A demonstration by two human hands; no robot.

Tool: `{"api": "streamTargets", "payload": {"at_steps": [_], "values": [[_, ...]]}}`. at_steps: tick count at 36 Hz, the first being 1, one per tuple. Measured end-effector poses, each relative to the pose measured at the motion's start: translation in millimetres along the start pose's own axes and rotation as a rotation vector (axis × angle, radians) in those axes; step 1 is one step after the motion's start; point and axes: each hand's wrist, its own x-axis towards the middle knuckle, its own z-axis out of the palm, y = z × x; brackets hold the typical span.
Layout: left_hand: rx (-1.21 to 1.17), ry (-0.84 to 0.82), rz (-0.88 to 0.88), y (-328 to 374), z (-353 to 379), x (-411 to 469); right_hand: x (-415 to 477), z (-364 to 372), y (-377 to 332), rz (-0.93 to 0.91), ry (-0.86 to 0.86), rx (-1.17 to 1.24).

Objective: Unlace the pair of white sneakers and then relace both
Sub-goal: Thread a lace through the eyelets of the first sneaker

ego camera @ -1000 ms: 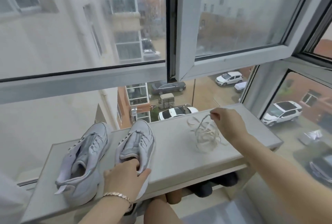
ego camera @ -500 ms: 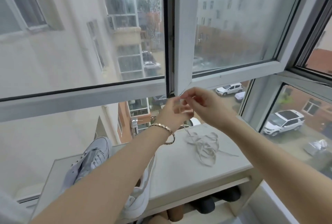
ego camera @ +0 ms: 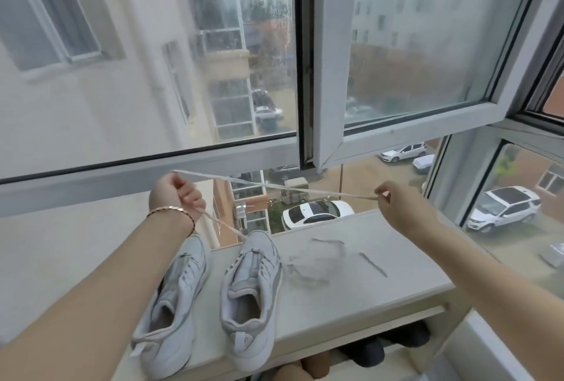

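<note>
Two white sneakers stand side by side on a pale bench top (ego camera: pixel 381 295), toes toward the window. My left forearm covers part of the left sneaker (ego camera: pixel 178 298); the right sneaker (ego camera: pixel 250 286) is in full view. One white lace (ego camera: pixel 274 186) is stretched in the air between my hands. My left hand (ego camera: pixel 175 194) grips it in a fist, and a strand hangs from that fist toward the right sneaker's toe. My right hand (ego camera: pixel 389 199) pinches the lace's other end. A second lace (ego camera: pixel 314 261) lies loose on the bench, right of the sneakers.
The bench stands against a large window whose white sash (ego camera: pixel 329 75) is swung open just above my hands. Dark shoes (ego camera: pixel 366 350) sit on a shelf under the bench top. Parked cars show far below outside.
My hands, close together half a second ago, have spread apart and stretched one lace between them. The other lace stays on the bench. The view has tilted down toward the sneakers.
</note>
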Motion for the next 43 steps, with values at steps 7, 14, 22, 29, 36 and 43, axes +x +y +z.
{"api": "streamTargets", "payload": {"at_steps": [7,14,22,29,36,43], "values": [[0.589,-0.257,0.055,-3,13,-27,-27,18,-78,-0.188,-0.412,0.508],[0.110,-0.462,-0.002,-3,33,-65,-59,75,-128,-0.375,-0.728,0.340],[-0.020,-0.275,0.148,22,-18,-43,-61,109,-104,-0.240,-0.503,0.211],[0.851,0.207,0.605,7,-86,-2,-23,75,-59,-0.068,-0.235,-0.095],[0.980,0.154,0.586,-22,-95,0,-8,59,-22,0.046,-0.279,-0.216],[1.067,0.180,0.759,-24,-70,-10,-11,51,-3,0.112,-0.170,-0.408]]}}
